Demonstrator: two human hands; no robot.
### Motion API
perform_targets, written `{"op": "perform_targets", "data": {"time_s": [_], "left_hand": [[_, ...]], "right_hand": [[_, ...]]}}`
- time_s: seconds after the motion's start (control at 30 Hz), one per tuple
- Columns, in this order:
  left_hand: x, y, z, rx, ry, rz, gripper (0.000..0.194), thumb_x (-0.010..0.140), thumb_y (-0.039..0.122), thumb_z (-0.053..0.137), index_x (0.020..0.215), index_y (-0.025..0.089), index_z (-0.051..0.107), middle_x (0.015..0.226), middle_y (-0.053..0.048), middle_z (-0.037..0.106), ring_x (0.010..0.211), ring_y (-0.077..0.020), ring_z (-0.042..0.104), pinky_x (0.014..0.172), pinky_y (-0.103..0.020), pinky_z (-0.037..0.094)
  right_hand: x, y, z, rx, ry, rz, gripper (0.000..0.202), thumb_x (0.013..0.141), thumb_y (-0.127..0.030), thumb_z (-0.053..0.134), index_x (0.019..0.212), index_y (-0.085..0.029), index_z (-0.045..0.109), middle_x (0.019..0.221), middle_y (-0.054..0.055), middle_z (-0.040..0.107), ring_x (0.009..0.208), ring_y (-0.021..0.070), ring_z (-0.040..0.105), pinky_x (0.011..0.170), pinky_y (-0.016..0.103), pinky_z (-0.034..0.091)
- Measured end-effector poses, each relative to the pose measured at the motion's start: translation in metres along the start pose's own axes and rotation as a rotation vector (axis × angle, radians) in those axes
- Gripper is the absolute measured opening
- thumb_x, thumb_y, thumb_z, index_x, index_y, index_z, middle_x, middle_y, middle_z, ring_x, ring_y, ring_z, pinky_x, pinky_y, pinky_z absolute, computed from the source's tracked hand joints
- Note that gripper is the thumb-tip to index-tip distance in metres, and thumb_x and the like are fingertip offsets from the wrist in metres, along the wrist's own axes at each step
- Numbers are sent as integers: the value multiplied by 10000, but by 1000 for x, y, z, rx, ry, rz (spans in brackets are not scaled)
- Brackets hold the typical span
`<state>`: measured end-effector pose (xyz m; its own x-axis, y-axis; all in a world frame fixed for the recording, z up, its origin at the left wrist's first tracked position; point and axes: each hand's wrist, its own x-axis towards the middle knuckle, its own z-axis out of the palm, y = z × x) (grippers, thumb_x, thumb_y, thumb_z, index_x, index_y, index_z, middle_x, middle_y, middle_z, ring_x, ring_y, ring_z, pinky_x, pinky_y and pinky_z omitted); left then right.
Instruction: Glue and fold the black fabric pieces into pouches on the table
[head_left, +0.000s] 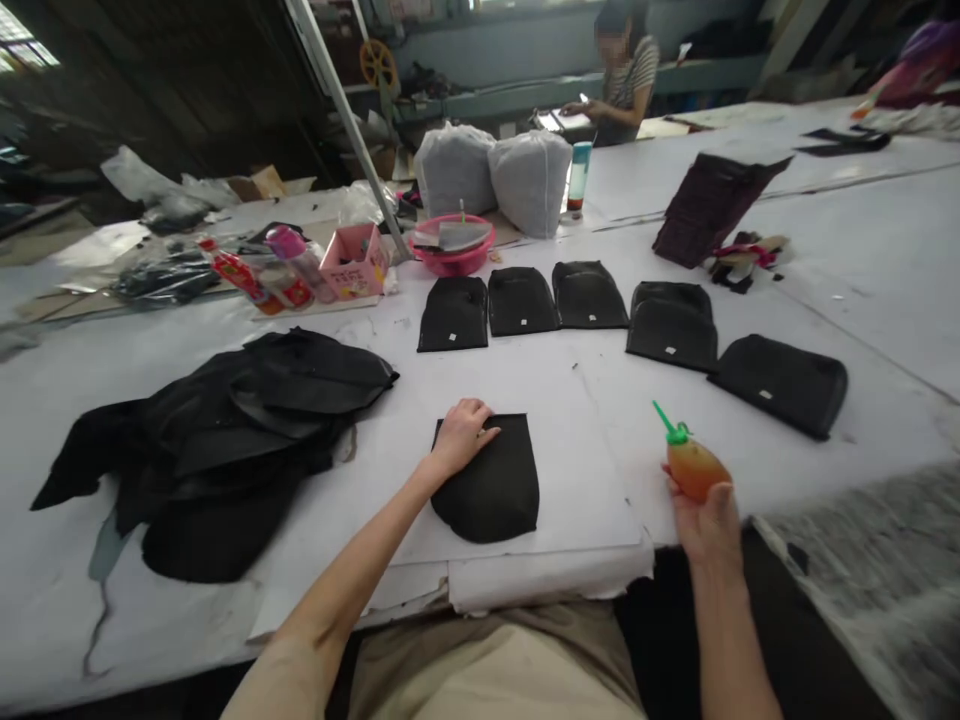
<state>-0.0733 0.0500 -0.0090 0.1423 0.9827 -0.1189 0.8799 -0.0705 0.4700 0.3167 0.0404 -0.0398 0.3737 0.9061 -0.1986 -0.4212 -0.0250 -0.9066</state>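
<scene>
1. A flat black fabric piece with a straight top and a rounded bottom (491,480) lies on the white table surface (585,400), directly in front of the person and close to the near edge.
2. The left hand (459,435) rests on the upper left corner of this fabric piece, palm down, with the fingers lightly curled and pressing the cloth; it grips nothing.
3. The right hand (705,520) is closed around a small orange squeeze bottle with a green pointed nozzle (690,460). The bottle is held above the table edge, to the right of the fabric piece, and its nozzle is tilted up and to the left.
4. The two hands are well apart, with the fabric piece between them.
5. Farther on the table, five similar black fabric pieces with small white labels (589,295) lie in a curved row, side by side.
6. To the left there is a loose pile of black fabric (225,440), near the left forearm.
7. Behind the row stand a pink round basin (454,250), a pink box (354,262) and two grey filled bags (495,175).
8. A dark maroon cloth piece (705,205) lies at the far right.
9. Another person in a striped shirt (626,75) sits at the far table.
</scene>
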Motion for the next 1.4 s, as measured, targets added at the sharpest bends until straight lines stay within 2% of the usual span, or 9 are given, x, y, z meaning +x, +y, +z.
{"op": "perform_targets", "data": {"time_s": [0.13,0.23,0.33,0.43,0.5,0.67,0.93,1.2,1.4], "left_hand": [[-10,9,15,153,51,122,448,910,442,705,1276,192,641,1378,-155,596,1300,-312,549,1092,-472,455],[-15,10,21,222,57,136,565,901,515,691,1341,171,611,1454,-169,547,1376,-327,492,1126,-461,422],[-17,7,26,237,78,136,582,922,531,654,1375,172,592,1480,-165,530,1402,-313,470,1152,-443,394],[-19,4,30,247,98,139,572,943,533,618,1392,179,581,1492,-161,523,1417,-304,456,1161,-439,383],[-19,4,31,256,107,144,574,947,543,606,1395,184,579,1493,-159,525,1421,-304,453,1164,-441,382],[-19,5,34,266,105,156,596,946,531,610,1403,150,573,1508,-168,516,1439,-308,438,1199,-430,352],[-18,11,37,229,62,159,557,974,452,575,1418,119,536,1546,-164,489,1472,-280,400,1239,-459,285],[-18,13,36,243,42,163,529,982,422,553,1419,125,530,1534,-160,506,1461,-289,414,1241,-477,267],[-18,15,35,242,24,159,546,986,421,545,1426,99,518,1542,-168,492,1464,-296,407,1241,-485,268]], "right_hand": [[-14,-5,10,-64,-58,38,665,559,-486,948,1126,-252,690,1126,61,715,839,193,700,602,244,511],[-30,-1,29,-140,-117,108,643,612,-404,922,1174,-253,647,1204,86,697,872,216,706,607,265,515],[-43,8,51,-228,-145,139,648,631,-407,910,1184,-234,622,1130,72,701,822,198,692,580,253,495],[-48,15,70,-337,-165,47,652,634,-420,912,1177,-219,611,1020,37,693,769,169,650,547,236,479],[-47,17,80,-421,-203,-28,683,625,-426,918,1191,-217,598,1000,33,689,793,181,650,553,247,499],[-42,16,101,-570,-291,-140,793,606,-465,924,1268,-220,561,1059,50,673,949,238,685,801,374,593],[-29,23,110,-861,-377,-374,762,667,-565,871,1279,-221,576,1182,82,639,1041,269,645,943,463,546],[-20,25,113,-956,-427,-505,739,712,-600,833,1295,-229,574,1208,88,643,1078,278,635,983,477,517],[-17,17,120,-1007,-495,-651,648,762,-611,793,1250,-232,598,1168,84,666,1092,285,643,981,468,516]]}}
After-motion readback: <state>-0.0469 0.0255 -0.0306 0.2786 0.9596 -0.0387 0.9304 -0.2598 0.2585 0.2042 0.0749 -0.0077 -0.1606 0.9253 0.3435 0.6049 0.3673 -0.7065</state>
